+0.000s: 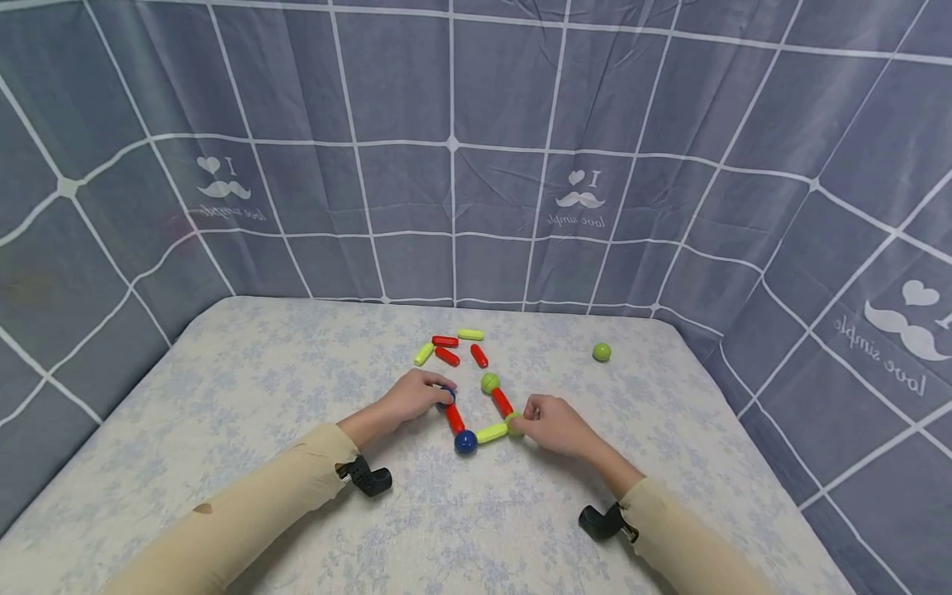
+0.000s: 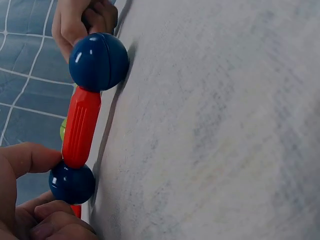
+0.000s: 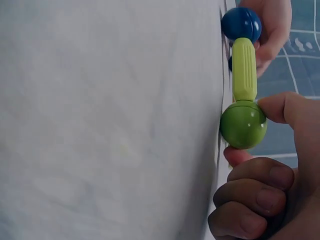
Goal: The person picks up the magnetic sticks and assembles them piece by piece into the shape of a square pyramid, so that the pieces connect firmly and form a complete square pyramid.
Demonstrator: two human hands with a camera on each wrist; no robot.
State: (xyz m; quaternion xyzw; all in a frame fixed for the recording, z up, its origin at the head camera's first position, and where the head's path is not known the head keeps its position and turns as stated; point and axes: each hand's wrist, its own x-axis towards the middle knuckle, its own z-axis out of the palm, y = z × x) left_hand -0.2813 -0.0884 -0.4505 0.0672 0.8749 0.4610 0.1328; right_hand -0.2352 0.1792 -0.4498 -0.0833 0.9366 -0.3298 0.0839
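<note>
Magnetic sticks and balls form a connected U-shape on the table. My left hand [image 1: 409, 397] pinches the far blue ball [image 2: 71, 184] between thumb and finger. From that ball a red stick [image 2: 81, 127] runs to a nearer blue ball [image 1: 465, 442]. A yellow-green stick [image 3: 244, 70] links the nearer blue ball to a green ball [image 3: 243, 125]. My right hand [image 1: 559, 426] pinches this green ball, its other fingers curled. Another red stick [image 1: 502, 402] leads away from it to a second green ball [image 1: 490, 383].
Beyond the U-shape lie several loose sticks, including a red stick [image 1: 479, 355] and a yellow-green stick [image 1: 471, 335]. A loose green ball [image 1: 602, 352] sits to the far right. A patterned cloth covers the table [image 1: 312, 355]; a grey checked curtain [image 1: 402, 190] hangs around it.
</note>
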